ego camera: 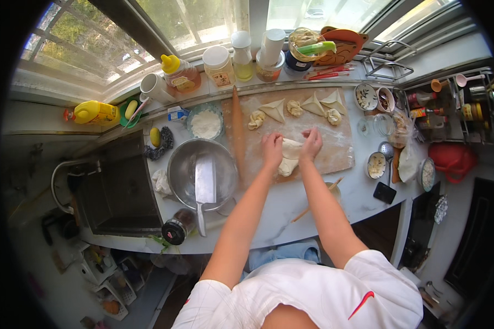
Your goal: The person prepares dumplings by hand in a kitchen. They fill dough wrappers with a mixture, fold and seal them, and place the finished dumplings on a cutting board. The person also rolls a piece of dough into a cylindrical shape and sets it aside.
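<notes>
A piece of pale dough [291, 149] lies on the floured wooden board [333, 158], with another lump of dough at its near end. My left hand [272, 147] holds the left edge of this dough between its fingers. At the right edge, my right hand [311, 144] grips it with bent fingers. Beyond my hands lie several folded dough triangles [274, 110] and several twisted dough knots [294, 108]. A wooden rolling pin [238, 127] rests along the board's left side.
Left of the board stand a steel bowl [181, 172] with a cleaver [206, 179] across it, a bowl of flour [206, 124] and a sink [119, 193]. Small bowls [376, 165], a skimmer [386, 152] and jars [383, 124] are at the right. Bottles [242, 57] line the windowsill.
</notes>
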`<state>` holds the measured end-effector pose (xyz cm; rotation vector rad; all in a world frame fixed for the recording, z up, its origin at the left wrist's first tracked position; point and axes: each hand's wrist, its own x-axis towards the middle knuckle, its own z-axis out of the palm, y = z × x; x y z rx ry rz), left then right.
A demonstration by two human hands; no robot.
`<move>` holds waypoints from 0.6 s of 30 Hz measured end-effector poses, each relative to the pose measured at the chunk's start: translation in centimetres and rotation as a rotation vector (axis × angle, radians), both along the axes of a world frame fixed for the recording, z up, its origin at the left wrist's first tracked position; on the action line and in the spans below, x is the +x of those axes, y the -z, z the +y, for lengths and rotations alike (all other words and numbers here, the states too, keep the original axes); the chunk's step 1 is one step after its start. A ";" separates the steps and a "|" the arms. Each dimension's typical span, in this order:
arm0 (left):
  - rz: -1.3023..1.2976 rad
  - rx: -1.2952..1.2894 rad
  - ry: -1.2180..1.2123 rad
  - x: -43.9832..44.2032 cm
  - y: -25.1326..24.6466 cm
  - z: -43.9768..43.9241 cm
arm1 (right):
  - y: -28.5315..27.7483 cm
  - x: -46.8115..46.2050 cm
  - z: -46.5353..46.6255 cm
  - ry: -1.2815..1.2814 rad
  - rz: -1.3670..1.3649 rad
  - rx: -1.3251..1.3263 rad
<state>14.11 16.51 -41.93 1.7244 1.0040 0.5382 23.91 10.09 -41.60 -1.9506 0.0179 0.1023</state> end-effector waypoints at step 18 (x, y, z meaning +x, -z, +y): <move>0.371 0.563 -0.136 -0.7 0.4 -1.5 | 0.8 -6.0 -0.7 -0.287 -0.335 -0.670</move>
